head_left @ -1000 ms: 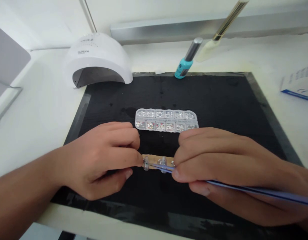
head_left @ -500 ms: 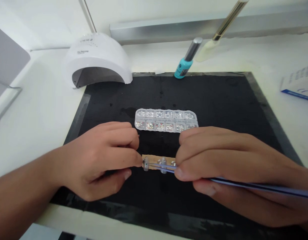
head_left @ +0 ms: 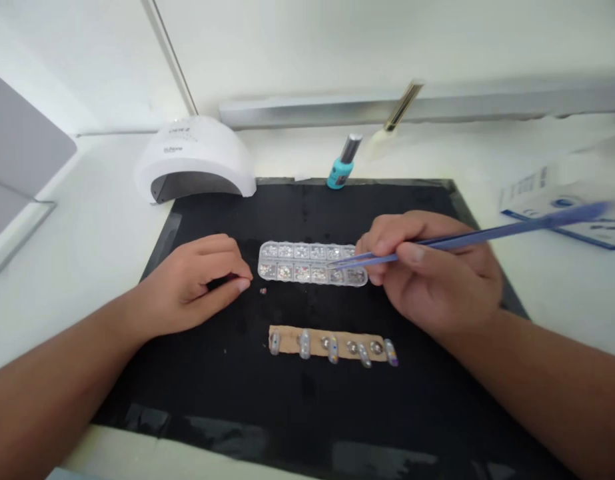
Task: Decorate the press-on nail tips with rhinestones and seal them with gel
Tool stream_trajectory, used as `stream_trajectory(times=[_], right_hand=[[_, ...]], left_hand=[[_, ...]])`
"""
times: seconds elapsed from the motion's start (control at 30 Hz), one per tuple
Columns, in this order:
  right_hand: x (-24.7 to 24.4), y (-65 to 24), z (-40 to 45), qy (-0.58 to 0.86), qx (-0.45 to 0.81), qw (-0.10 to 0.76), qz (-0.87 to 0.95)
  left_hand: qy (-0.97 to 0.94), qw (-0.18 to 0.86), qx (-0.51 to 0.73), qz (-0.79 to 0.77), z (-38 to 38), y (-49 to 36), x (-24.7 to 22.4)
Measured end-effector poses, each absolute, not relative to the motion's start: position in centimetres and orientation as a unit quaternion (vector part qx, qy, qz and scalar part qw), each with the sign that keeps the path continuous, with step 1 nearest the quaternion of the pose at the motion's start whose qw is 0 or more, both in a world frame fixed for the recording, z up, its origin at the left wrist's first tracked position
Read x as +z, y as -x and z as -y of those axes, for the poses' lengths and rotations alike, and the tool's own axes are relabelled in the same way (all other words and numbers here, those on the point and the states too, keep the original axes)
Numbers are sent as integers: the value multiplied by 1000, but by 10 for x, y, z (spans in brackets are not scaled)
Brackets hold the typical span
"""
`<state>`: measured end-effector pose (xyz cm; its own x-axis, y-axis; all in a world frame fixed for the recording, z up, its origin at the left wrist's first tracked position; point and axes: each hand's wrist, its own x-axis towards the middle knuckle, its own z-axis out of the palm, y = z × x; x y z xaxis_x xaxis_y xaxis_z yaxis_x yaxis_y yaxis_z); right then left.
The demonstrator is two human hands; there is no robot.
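My right hand (head_left: 432,273) holds blue tweezers (head_left: 467,238), their tips over the lower row of a clear rhinestone case (head_left: 312,262) with several compartments of tiny stones. Against the case's left end rests my left hand (head_left: 204,283), its fingers curled and thumb near the index fingertip, with nothing visible between them. Closer to me lies a tan strip (head_left: 314,341) bearing several clear false nails (head_left: 304,344) beside round metal studs (head_left: 376,347). Small coloured stones show on some nails. One loose pinkish stone (head_left: 263,291) lies just right of my left fingertips.
A white nail lamp (head_left: 197,157) stands at the back left of the black mat (head_left: 267,407). Behind the case are a turquoise polish bottle (head_left: 340,167) and a pale bottle with a gold cap (head_left: 404,105). A white and blue packet (head_left: 562,200) lies on the right.
My right hand has lifted the tweezers from the nail strip to the rhinestone case. My left hand has let go of the strip's left end and drawn back. The view has tilted up.
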<state>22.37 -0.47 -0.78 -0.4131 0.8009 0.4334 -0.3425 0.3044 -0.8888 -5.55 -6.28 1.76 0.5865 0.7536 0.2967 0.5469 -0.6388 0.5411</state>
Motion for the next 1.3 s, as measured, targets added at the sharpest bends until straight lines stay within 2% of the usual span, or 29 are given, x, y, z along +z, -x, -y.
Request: stream_trajectory(times=[0.13, 0.3, 0.43, 0.6, 0.73, 0.97, 1.1, 1.3], right_hand=[[-11, -224, -1, 208, 614, 539, 538], [-13, -226, -2, 226, 639, 550, 487], [-12, -227, 2, 231, 655, 555, 458], [-4, -226, 5, 214, 662, 569, 438], [2, -229, 6, 204, 667, 560, 447], [8, -233, 7, 225, 657, 511, 507], [6, -235, 7, 236, 637, 501, 537], [5, -238, 14, 252, 683, 432, 532]], left_hand=[[-865, 205, 244, -389, 56, 57, 9], [-866, 162, 232, -413, 66, 51, 8], [-883, 157, 154, -416, 82, 32, 43], [-897, 147, 195, -369, 48, 2, 79], [-911, 178, 118, -351, 11, -12, 61], [-938, 169, 137, -269, 4, -14, 14], [-939, 143, 140, -280, 3, -15, 6], [-942, 110, 147, -282, 7, -17, 4]])
